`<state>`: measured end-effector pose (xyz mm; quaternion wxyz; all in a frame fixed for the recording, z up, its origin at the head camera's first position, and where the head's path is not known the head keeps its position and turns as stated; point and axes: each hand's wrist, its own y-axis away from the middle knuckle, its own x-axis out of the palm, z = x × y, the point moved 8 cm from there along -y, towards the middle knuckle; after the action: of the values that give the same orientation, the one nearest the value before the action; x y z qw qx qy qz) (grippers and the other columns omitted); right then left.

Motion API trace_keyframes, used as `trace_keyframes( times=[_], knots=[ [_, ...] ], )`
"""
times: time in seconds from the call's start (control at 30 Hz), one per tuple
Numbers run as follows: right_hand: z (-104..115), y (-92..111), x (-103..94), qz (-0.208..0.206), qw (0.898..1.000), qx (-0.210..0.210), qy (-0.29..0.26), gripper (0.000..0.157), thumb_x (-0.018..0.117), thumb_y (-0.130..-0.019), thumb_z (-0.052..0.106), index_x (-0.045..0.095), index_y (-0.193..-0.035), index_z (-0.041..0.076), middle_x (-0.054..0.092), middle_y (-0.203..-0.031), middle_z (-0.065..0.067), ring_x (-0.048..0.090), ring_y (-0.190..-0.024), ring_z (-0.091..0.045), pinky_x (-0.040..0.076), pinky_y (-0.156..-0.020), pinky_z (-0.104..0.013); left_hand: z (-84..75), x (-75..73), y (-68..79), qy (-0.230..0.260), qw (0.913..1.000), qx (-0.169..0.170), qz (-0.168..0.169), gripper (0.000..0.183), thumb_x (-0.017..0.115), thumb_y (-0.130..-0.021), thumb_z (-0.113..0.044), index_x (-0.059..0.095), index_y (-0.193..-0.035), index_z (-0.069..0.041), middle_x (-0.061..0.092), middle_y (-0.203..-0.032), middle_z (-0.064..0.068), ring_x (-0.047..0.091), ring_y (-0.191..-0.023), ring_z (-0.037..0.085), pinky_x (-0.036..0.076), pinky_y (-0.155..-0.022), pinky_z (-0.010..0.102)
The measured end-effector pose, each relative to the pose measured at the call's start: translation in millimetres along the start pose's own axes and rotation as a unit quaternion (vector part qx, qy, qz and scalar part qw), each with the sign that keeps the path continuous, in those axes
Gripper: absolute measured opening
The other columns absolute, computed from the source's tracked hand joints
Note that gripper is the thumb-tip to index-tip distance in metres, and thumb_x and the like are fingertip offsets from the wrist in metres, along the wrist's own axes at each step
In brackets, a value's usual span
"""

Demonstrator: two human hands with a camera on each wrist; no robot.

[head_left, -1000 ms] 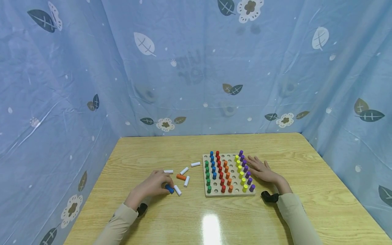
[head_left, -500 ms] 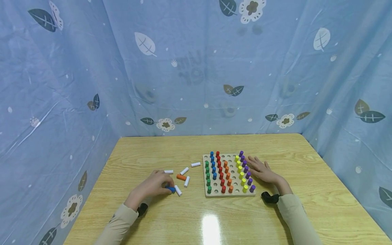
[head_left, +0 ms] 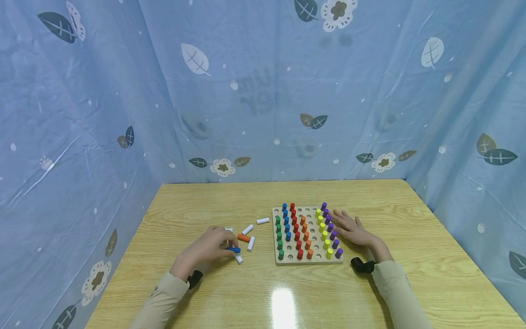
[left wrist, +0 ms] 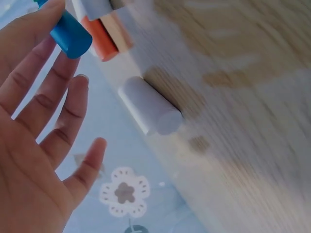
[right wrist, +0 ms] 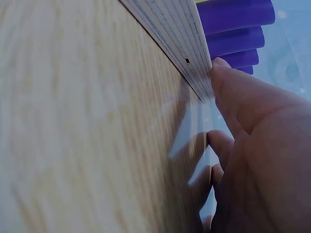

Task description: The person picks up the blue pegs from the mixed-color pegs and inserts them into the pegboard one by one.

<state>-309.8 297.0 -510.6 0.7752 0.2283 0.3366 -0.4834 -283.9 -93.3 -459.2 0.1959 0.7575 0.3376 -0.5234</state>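
A blue peg (head_left: 234,250) is pinched between the thumb and fingers of my left hand (head_left: 209,246). In the left wrist view the blue peg (left wrist: 73,35) is lifted off the table, the other fingers spread loosely. Just under it in the head view lies a white peg (head_left: 239,259), partly covered. My right hand (head_left: 352,229) lies with straight fingers along the right side of the wooden pegboard (head_left: 291,262). In the right wrist view its thumb is at the board's edge (right wrist: 180,43), beside the purple pegs (right wrist: 238,17).
An orange peg (head_left: 243,238) and several white pegs (head_left: 250,244) lie loose left of the board. Rows of green (head_left: 280,236), blue, red (head_left: 297,236), orange, yellow (head_left: 324,235) and purple pegs stand in it, with some holes bare. A patterned blue curtain (head_left: 263,151) hangs behind the table.
My left hand has raised the blue peg and shifted slightly right, so it now overlaps the white peg beside it. The right hand has stayed at the board.
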Motion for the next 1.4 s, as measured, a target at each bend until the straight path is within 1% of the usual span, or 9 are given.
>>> trace_keyframes(
  times=[0.13, 0.3, 0.4, 0.53, 0.63, 0.8, 0.97, 1.2, 1.4],
  knots=[
    [1.6, 0.0, -0.4, -0.001, 1.000, -0.001, -0.003, 0.054, 0.040, -0.100, 0.029, 0.025, -0.147, 0.007, 0.010, -0.152, -0.024, -0.005, -0.138, -0.046, -0.016, -0.100, -0.066, -4.7, -0.5, -4.8, 0.007, 1.0000, 0.000, -0.003, 0.014, 0.073, -0.077, -0.035, 0.067, -0.089, -0.031, 0.060, -0.085, -0.021, 0.054, -0.081, 0.009, 0.037, -0.089, 0.042],
    [2.3, 0.2, -0.1, 0.000, 1.000, -0.002, -0.003, 0.054, 0.040, -0.100, 0.028, 0.024, -0.147, 0.006, 0.010, -0.152, -0.024, -0.005, -0.138, -0.046, -0.015, -0.100, -0.066, -12.5, -1.2, -12.1, 0.030, 0.9994, 0.012, -0.010, 0.014, 0.072, -0.080, -0.030, 0.068, -0.093, -0.027, 0.063, -0.087, -0.019, 0.057, -0.081, 0.009, 0.044, -0.079, 0.034],
    [2.8, 0.5, 0.1, 0.001, 1.000, -0.003, -0.005, 0.054, 0.040, -0.100, 0.028, 0.024, -0.147, 0.006, 0.009, -0.152, -0.024, -0.005, -0.138, -0.046, -0.015, -0.100, -0.066, -17.0, -1.4, -16.7, 0.042, 0.9989, 0.018, -0.012, 0.014, 0.072, -0.081, -0.030, 0.068, -0.094, -0.026, 0.063, -0.087, -0.019, 0.058, -0.082, 0.008, 0.045, -0.077, 0.031],
    [3.1, 1.0, 0.2, 0.002, 1.000, -0.003, -0.006, 0.055, 0.040, -0.100, 0.028, 0.023, -0.147, 0.006, 0.009, -0.152, -0.024, -0.005, -0.138, -0.047, -0.015, -0.100, -0.066, -20.9, -0.5, -22.3, 0.062, 0.9980, 0.011, -0.009, 0.013, 0.071, -0.082, -0.030, 0.067, -0.093, -0.026, 0.063, -0.089, -0.017, 0.060, -0.084, 0.009, 0.047, -0.078, 0.030],
    [3.0, 0.9, 0.4, 0.002, 1.000, -0.002, -0.003, 0.055, 0.040, -0.100, 0.029, 0.023, -0.147, 0.006, 0.009, -0.152, -0.024, -0.005, -0.138, -0.047, -0.014, -0.100, -0.066, -24.0, 1.1, -27.6, 0.074, 0.9972, 0.010, -0.003, 0.012, 0.071, -0.082, -0.030, 0.067, -0.092, -0.027, 0.063, -0.088, -0.017, 0.061, -0.083, 0.010, 0.049, -0.074, 0.027],
    [2.7, 1.0, 0.2, 0.000, 1.000, -0.004, -0.002, 0.055, 0.040, -0.100, 0.029, 0.023, -0.147, 0.006, 0.010, -0.152, -0.025, -0.005, -0.137, -0.047, -0.014, -0.100, -0.067, -31.5, 2.2, -37.7, 0.071, 0.9971, 0.026, -0.004, 0.011, 0.071, -0.082, -0.028, 0.066, -0.092, -0.027, 0.062, -0.087, -0.018, 0.060, -0.081, 0.006, 0.049, -0.074, 0.026],
    [2.4, 1.3, 0.0, 0.001, 1.000, -0.004, -0.002, 0.055, 0.040, -0.100, 0.028, 0.024, -0.147, 0.005, 0.009, -0.152, -0.025, -0.005, -0.137, -0.047, -0.015, -0.100, -0.067, -40.6, 0.1, -45.1, 0.070, 0.9966, 0.042, -0.014, 0.009, 0.070, -0.083, -0.027, 0.066, -0.092, -0.026, 0.063, -0.088, -0.017, 0.059, -0.079, 0.008, 0.047, -0.073, 0.026],
    [4.1, 1.7, -0.4, 0.003, 1.000, -0.003, -0.005, 0.055, 0.040, -0.100, 0.029, 0.023, -0.147, 0.005, 0.010, -0.152, -0.025, -0.005, -0.137, -0.047, -0.014, -0.100, -0.066, -46.1, 0.5, -51.2, 0.112, 0.9932, 0.031, -0.009, 0.010, 0.069, -0.084, -0.023, 0.065, -0.093, -0.025, 0.063, -0.088, -0.015, 0.061, -0.085, 0.013, 0.051, -0.075, 0.032],
    [5.1, 2.3, -0.6, 0.003, 1.000, -0.009, -0.008, 0.055, 0.040, -0.100, 0.028, 0.022, -0.146, 0.003, 0.009, -0.151, -0.027, -0.005, -0.137, -0.048, -0.015, -0.099, -0.067, -49.2, 2.7, -56.4, 0.131, 0.9902, 0.044, -0.019, 0.009, 0.068, -0.085, -0.023, 0.064, -0.093, -0.023, 0.063, -0.091, -0.013, 0.060, -0.086, 0.013, 0.053, -0.072, 0.033]
  ],
)
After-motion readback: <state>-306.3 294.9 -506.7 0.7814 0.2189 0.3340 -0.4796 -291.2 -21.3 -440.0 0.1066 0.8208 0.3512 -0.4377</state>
